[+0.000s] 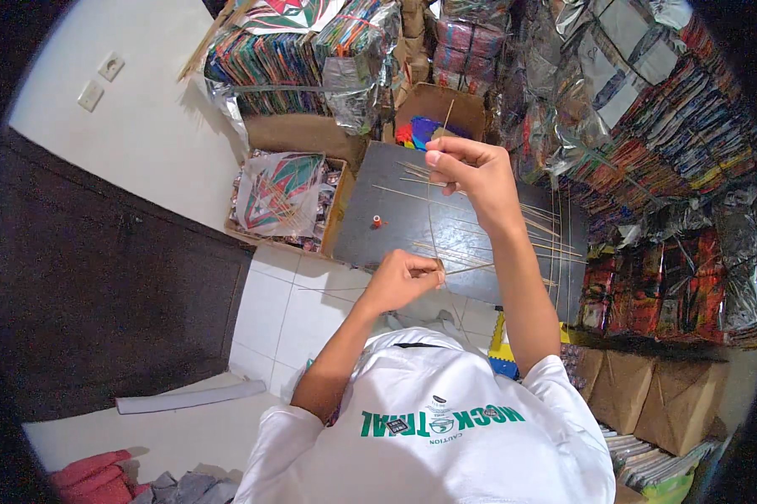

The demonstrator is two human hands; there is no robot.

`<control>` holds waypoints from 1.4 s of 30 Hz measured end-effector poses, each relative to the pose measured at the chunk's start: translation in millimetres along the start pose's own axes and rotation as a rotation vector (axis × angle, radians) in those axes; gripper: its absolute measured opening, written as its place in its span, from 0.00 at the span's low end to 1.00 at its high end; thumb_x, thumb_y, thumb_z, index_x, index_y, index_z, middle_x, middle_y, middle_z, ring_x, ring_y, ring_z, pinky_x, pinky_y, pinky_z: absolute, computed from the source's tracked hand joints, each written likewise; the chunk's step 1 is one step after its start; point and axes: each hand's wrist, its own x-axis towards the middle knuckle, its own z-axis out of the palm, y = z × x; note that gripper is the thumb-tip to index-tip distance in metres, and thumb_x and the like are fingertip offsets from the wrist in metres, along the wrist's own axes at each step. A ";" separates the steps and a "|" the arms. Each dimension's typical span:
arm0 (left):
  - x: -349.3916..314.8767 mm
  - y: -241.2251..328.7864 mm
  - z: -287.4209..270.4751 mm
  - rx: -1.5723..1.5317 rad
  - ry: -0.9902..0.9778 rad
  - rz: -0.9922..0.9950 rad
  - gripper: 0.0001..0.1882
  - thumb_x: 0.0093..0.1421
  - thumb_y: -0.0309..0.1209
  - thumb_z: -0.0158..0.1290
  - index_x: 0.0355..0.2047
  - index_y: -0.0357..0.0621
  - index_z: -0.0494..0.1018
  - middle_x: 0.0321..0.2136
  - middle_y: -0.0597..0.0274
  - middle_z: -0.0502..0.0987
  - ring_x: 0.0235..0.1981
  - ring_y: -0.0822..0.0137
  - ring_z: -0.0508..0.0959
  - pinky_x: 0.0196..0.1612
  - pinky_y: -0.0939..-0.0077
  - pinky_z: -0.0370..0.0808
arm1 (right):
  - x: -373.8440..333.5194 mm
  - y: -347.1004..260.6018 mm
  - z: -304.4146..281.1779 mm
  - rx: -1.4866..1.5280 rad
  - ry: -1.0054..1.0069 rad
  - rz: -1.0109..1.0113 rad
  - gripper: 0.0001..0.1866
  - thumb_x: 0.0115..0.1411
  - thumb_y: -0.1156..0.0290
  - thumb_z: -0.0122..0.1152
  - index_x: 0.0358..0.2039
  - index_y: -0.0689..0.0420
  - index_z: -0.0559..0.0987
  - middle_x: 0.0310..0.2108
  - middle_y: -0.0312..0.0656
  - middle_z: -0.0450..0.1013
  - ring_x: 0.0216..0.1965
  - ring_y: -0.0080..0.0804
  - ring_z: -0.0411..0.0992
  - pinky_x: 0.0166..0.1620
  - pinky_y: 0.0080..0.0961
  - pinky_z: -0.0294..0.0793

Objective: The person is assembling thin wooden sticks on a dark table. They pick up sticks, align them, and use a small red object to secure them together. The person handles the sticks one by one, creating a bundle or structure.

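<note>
My left hand [405, 281] is closed in a pinch over the near edge of the black table, where thin bamboo sticks cross at its fingertips. One stick [471, 269] sticks out to the right of those fingers. Higher and to the right, my right hand [476, 172] pinches a slender bamboo stick [448, 118], whose tip points up past the fingers. A thin, slightly curved length [431, 220] runs from the right hand down to the left. Several loose bamboo sticks [542, 239] lie across the black table [353, 214] beneath my hands.
A small red-orange thread spool [377, 222] stands on the table's left part. Left of it, a carton [336, 210] holds paper kites [282, 189] with sticks on top. An open box [466, 105] with colourful pieces sits behind. Plastic-wrapped stacks [664, 126] crowd the right side.
</note>
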 end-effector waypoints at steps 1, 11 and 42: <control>-0.1 -0.5 0.1 0.001 0.001 0.002 0.09 0.59 0.29 0.58 0.31 0.34 0.81 0.21 0.67 0.79 0.25 0.81 0.73 0.31 0.81 0.72 | -0.3 -0.4 0.6 0.006 0.000 0.007 0.12 0.56 0.68 0.71 0.39 0.59 0.85 0.26 0.34 0.79 0.26 0.18 0.77 0.26 0.16 0.73; -5.1 6.5 -1.1 0.018 0.011 0.011 0.08 0.59 0.28 0.58 0.30 0.33 0.80 0.20 0.69 0.77 0.25 0.81 0.71 0.30 0.81 0.70 | -2.5 -3.6 -0.5 0.039 0.026 0.041 0.12 0.56 0.68 0.72 0.39 0.60 0.85 0.26 0.34 0.79 0.25 0.18 0.76 0.26 0.16 0.73; -7.3 -11.2 -0.5 0.048 -0.069 -0.039 0.07 0.59 0.26 0.59 0.30 0.32 0.81 0.25 0.67 0.81 0.29 0.80 0.75 0.35 0.81 0.73 | -5.4 -10.7 -8.7 -0.170 -0.072 -0.161 0.15 0.59 0.68 0.70 0.44 0.61 0.84 0.36 0.38 0.81 0.37 0.23 0.78 0.44 0.21 0.77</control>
